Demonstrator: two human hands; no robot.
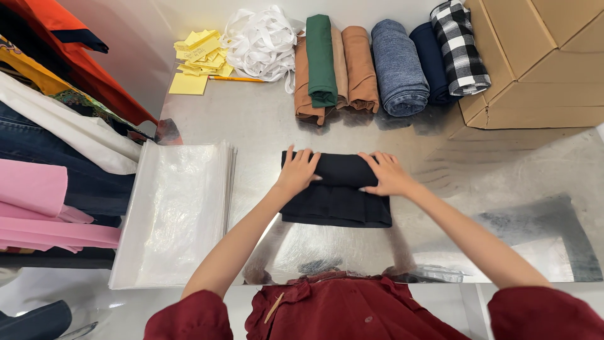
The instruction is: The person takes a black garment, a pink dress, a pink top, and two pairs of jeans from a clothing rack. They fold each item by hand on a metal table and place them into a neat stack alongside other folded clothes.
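Centre of frame: a folded black garment (335,195) lies on the metal table (264,126). The left hand (297,171) rests flat on its upper left part, fingers spread wide. The right hand (388,174) presses its upper right part, fingers extended, gripping nothing. Left of the garment lies a stack of clear plastic bags (176,208). Rolled garments (390,63) sit along the upper edge, beside a cardboard box (541,63).

Bright overhead light glares off the steel table (264,126); edges bend.
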